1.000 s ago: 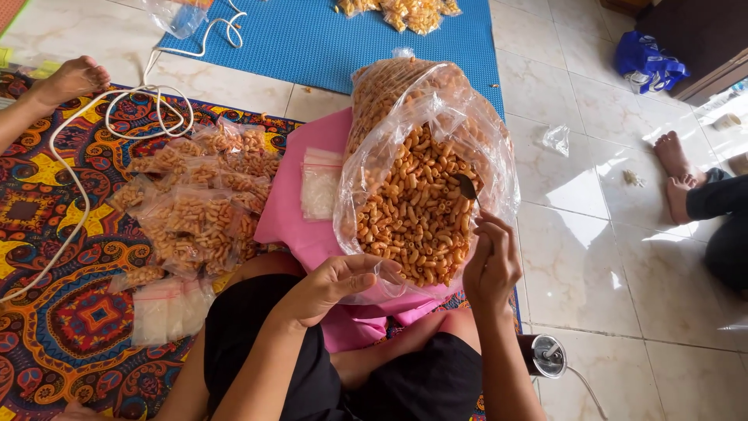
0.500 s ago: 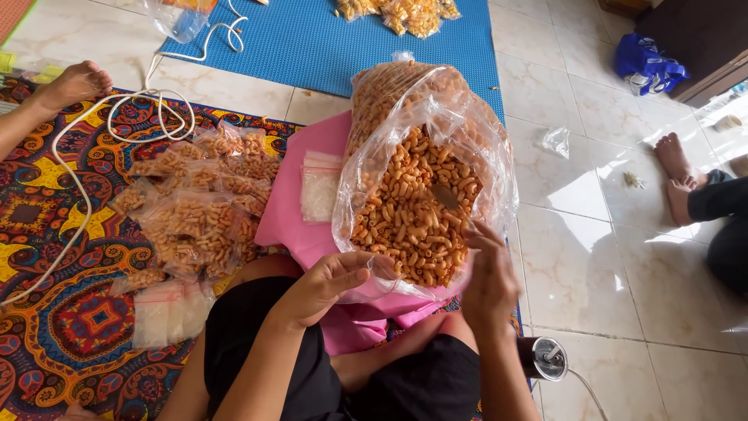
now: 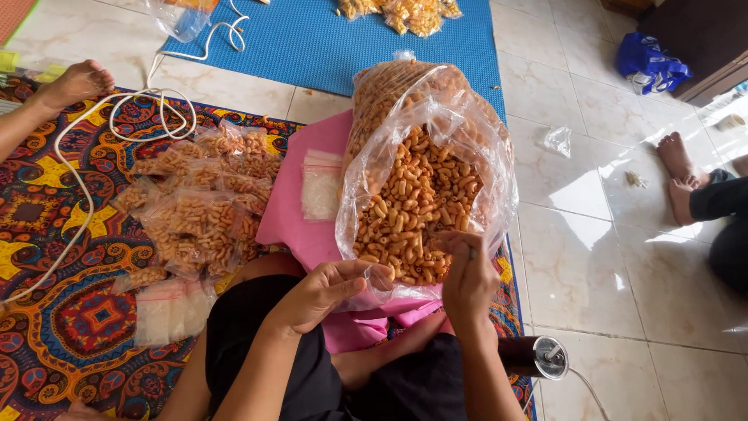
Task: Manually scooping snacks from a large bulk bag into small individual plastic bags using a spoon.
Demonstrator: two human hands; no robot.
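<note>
A big clear plastic sack [image 3: 460, 132] full of orange tube-shaped snacks [image 3: 413, 203] lies on a pink cloth [image 3: 300, 226] over my lap, its mouth toward me. My left hand [image 3: 323, 292] pinches a small clear bag [image 3: 375, 274] at the sack's mouth. My right hand [image 3: 467, 281] reaches into the mouth, fingers closed on a small spoon that is mostly hidden among the snacks. The two hands are close together, almost touching.
Several filled small snack bags [image 3: 202, 203] are piled to my left on a patterned rug [image 3: 47, 312]. Empty clear bags [image 3: 321, 187] lie on the cloth, more [image 3: 167, 312] on the rug. A white cord [image 3: 93, 148] loops nearby. Other people's feet [image 3: 74, 82] [image 3: 682, 175] are at both sides. A metal cylinder [image 3: 545, 357] rests by my right knee.
My right hand has come down with the spoon from the middle of the snacks to the sack's mouth, beside my left hand. The left hand has stayed in place.
</note>
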